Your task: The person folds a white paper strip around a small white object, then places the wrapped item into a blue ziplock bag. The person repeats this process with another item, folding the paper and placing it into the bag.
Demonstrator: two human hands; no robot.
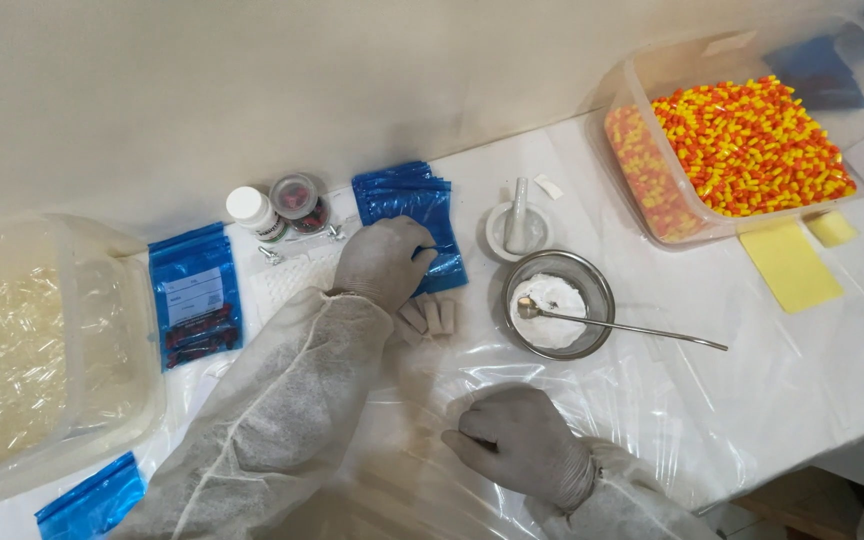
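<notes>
A gloved right hand rests low on the plastic-covered worktop, fingers curled loosely inward and holding nothing that can be seen. Farther up, the left hand, also gloved and sleeved in a white coverall, reaches across the body with its palm down and fingers spread flat on a stack of blue zip bags; whether it pinches a bag cannot be told. The stack is glossy, rectangular and slightly fanned, lying under the left fingertips and well apart from the right hand. Just below that hand lie a few small pale tubes. To the right sits a steel bowl of white powder with a long metal spoon resting in it, and beyond it a small white mortar and pestle. Left of the stack stand a white bottle and a clear jar, with another filled blue bag beside them. At the far right, a clear tub holds orange and yellow capsules.
</notes>
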